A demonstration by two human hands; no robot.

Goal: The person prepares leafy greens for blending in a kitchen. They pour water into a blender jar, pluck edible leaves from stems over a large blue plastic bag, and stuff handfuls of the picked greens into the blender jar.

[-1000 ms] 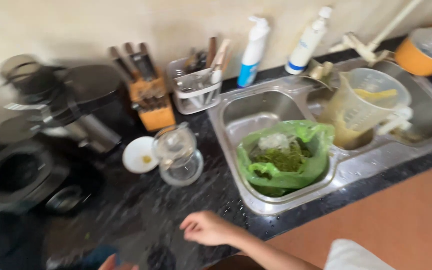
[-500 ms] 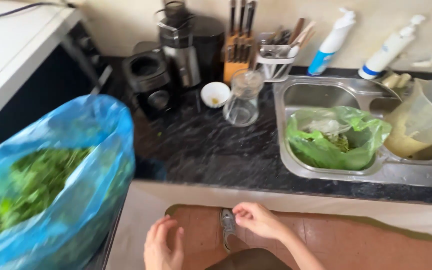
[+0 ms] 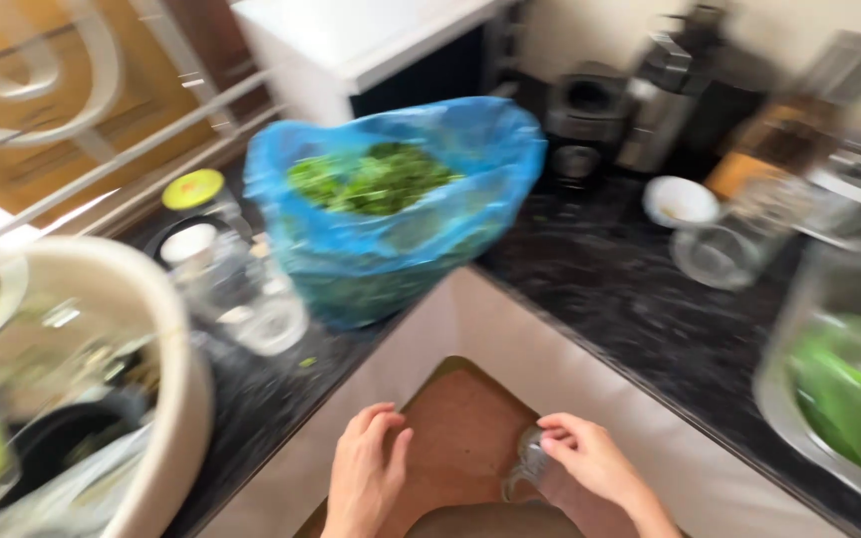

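Blue plastic is the brightest thing here: a big blue bag (image 3: 391, 214) stands open on the black tabletop (image 3: 640, 319), right at the corner, and it is full of green leaves (image 3: 369, 177).

Down low, in front of the tabletop, are the person's two hands. The left hand (image 3: 366, 478) is open with its fingers spread, and it holds nothing. The right hand (image 3: 590, 460) is just beside it, a little apart. Its fingers pinch a small see-through thing (image 3: 527, 466) that looks like a little glass or jar, but it is too blurry to say which. That small thing is low down over the brown floor (image 3: 460, 428), well below the tabletop.

To the left of the bag stands a clear jar (image 3: 251, 294), and behind it a jar with a yellow-green lid (image 3: 194, 189). A big cream bowl (image 3: 142, 329) fills the left side. To the right of the bag there is a small white dish (image 3: 680, 201) and a clear glass jar (image 3: 724, 254). Far right, a green bag (image 3: 849, 408) lies in the metal sink (image 3: 784, 384). Dark kitchen machines (image 3: 640, 110) stand at the back.
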